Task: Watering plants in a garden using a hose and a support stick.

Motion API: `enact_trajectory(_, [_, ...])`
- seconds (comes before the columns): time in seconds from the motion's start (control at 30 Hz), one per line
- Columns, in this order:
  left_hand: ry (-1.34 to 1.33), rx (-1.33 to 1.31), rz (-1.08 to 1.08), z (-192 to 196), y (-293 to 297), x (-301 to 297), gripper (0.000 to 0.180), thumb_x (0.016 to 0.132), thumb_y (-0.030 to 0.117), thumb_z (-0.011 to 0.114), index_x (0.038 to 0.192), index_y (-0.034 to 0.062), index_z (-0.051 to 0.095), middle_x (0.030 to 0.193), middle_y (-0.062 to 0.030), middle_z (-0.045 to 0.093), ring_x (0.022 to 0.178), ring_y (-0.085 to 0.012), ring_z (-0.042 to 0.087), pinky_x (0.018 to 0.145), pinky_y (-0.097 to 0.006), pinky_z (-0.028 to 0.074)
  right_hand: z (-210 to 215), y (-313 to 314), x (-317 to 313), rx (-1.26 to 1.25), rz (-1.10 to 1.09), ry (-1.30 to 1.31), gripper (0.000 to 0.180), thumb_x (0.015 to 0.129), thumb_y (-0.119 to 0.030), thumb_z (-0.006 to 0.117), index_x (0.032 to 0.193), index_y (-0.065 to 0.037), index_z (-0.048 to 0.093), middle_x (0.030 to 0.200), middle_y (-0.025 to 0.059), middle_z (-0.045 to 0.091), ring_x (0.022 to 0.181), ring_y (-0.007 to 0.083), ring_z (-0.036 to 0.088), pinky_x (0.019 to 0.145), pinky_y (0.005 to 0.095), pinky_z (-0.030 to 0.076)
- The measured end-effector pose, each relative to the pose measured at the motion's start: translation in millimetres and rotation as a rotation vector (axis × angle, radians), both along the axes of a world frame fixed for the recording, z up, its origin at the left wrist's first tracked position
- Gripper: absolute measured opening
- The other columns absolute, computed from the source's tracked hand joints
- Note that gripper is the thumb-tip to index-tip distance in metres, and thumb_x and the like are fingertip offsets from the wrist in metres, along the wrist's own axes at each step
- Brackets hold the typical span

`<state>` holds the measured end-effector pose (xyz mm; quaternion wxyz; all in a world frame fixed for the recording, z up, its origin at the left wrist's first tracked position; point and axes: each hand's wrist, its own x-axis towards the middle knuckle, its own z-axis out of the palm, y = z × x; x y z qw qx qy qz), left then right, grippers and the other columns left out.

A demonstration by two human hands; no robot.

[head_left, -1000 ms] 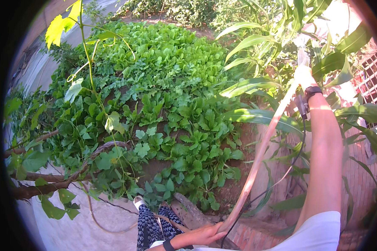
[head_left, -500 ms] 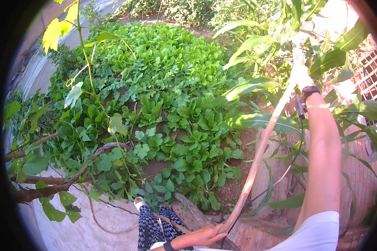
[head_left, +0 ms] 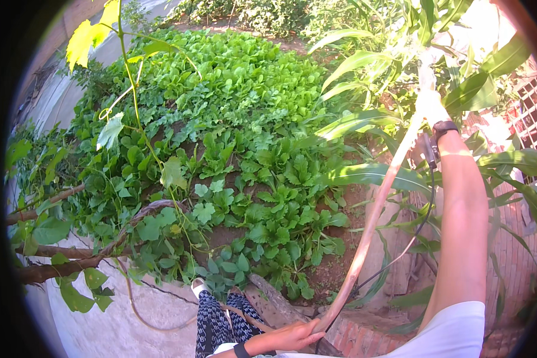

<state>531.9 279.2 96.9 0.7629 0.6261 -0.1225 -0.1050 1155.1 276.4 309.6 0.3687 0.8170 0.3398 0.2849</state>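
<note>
A long pinkish-beige hose [head_left: 370,238] rises from my lap area toward the upper right. Its far end is gripped by my right hand [head_left: 431,108], washed out by sunlight, so single fingers are hard to make out. Beyond that hand a pale, glinting streak [head_left: 426,74] resembles water leaving the hose among the corn leaves [head_left: 355,122]. My left hand [head_left: 295,336] is closed round the hose's lower part, close to my body. A dark band with a small device [head_left: 429,149] sits at my right wrist, and a thin black cord [head_left: 423,224] hangs from it.
Leafy green vegetables [head_left: 244,89] fill a bed ahead. Woody vine branches [head_left: 59,271] and a hanging grape shoot [head_left: 134,95] cross the left side. More hose [head_left: 134,310] lies on pale concrete [head_left: 95,334]. Brick paving [head_left: 519,262] and a lattice [head_left: 534,110] are at right.
The view has shifted very slightly, so the grape shoot and corn leaves appear a little further right. Both hands keep their hold on the hose.
</note>
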Motion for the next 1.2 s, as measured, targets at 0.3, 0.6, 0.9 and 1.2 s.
enact_trajectory(0.3, [0.079,0.092,-0.168,5,9,3,0.043,0.085,0.031,0.038,0.114,-0.0007,0.03,0.064,-0.0187,0.05,0.059,-0.0319,0.053,0.054,-0.037,0.041,0,5,-2,-0.028,-0.008,-0.01,0.009,0.064,-0.017,0.055,0.059,-0.01,0.056,0.053,0.0042,0.052,0.047,0.0174,0.052,0.039,0.0306,0.041])
enact_trajectory(0.6, [0.053,0.025,-0.058,10,7,2,0.033,0.086,0.034,0.036,0.087,0.0008,0.035,0.053,-0.0193,0.043,0.052,-0.0365,0.047,0.049,-0.041,0.037,0,4,-1,-0.016,-0.01,-0.005,0.008,0.065,-0.017,0.055,0.062,-0.01,0.058,0.054,0.0038,0.053,0.049,0.0175,0.053,0.039,0.0305,0.041])
enact_trajectory(0.9, [0.151,0.08,-0.185,29,19,9,0.043,0.085,0.031,0.039,0.115,0.0012,0.03,0.067,-0.0184,0.051,0.061,-0.0322,0.053,0.056,-0.036,0.041,0,0,4,0.0,-0.012,0.011,0.008,0.065,-0.016,0.054,0.064,-0.01,0.059,0.056,0.0034,0.055,0.05,0.0176,0.055,0.038,0.0305,0.041])
enact_trajectory(1.2, [0.077,0.012,-0.109,26,16,6,0.048,0.085,0.032,0.037,0.119,0.0009,0.025,0.068,-0.0192,0.051,0.062,-0.0322,0.053,0.058,-0.036,0.042,3,-21,12,0.169,0.05,0.169,0.008,0.066,-0.015,0.053,0.068,-0.01,0.059,0.058,0.0028,0.056,0.052,0.0172,0.056,0.039,0.03,0.041])
